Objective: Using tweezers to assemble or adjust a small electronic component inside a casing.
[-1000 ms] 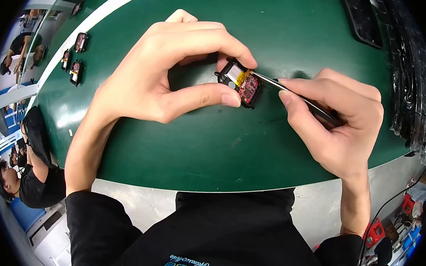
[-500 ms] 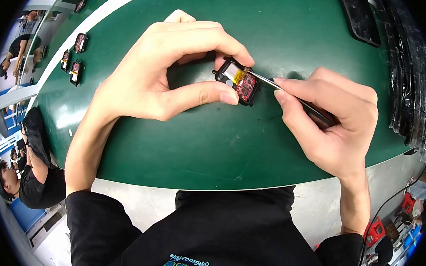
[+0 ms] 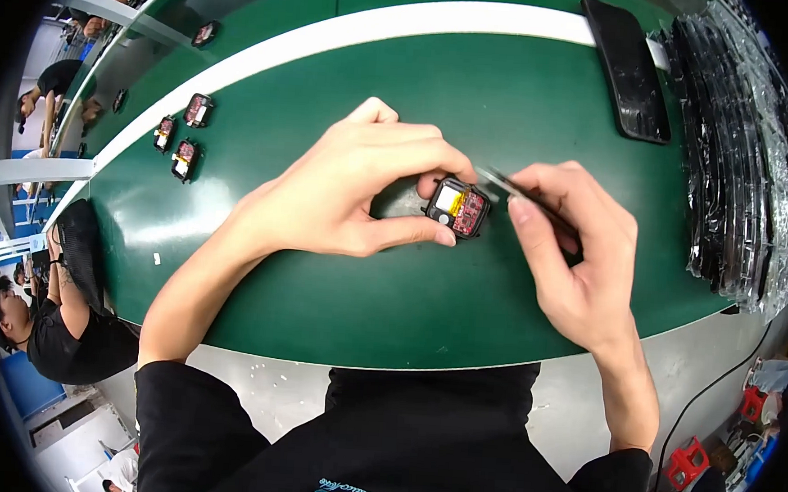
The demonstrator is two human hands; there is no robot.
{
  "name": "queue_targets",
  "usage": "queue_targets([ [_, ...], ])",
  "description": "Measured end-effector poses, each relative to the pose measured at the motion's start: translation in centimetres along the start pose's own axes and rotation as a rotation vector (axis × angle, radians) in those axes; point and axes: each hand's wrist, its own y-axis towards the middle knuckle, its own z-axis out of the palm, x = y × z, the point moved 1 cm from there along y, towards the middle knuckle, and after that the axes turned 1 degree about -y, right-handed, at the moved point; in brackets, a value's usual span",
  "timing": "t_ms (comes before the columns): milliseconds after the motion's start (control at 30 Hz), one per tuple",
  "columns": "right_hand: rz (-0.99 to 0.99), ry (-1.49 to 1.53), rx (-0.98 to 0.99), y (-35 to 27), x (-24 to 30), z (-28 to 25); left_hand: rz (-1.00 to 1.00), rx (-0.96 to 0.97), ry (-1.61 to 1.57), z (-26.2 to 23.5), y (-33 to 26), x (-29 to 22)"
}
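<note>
Between the thumb and fingers of my left hand [image 3: 375, 186] sits a small black device housing [image 3: 458, 208]. Its inside faces up, showing a silvery battery cell, yellow tape and a red circuit board. My right hand [image 3: 583, 249] pinches a pair of slim metal tweezers [image 3: 541, 205]. The tweezers' tips are blurred and point toward the upper right edge of the housing, apart from it as far as I can see. Fingers and palm hide part of the tweezers' rear.
Similar housings [image 3: 184, 159] lie at the left of the green table [image 3: 336, 315]. A black phone-like slab [image 3: 628, 75] lies at the far right, beside stacked black trays in clear plastic [image 3: 733, 167]. A white strip [image 3: 408, 17] crosses behind. A person [image 3: 74, 317] sits at left.
The tweezers have drawn back from the housing's board, where their tips were touching or very near. The view has shifted, so hands and housing appear lower, and more of the far table shows.
</note>
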Motion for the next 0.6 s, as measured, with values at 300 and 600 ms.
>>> queue_targets([
  [300,-0.105,-0.275,0.065,0.1,0.5,1.6,-0.137,0.118,-0.155,-1.0,0.2,-0.3],
  [600,-0.269,-0.414,-0.111,2.8,6.7,-7.4,-0.404,-0.346,0.716,-12.7,-3.9,8.2],
])
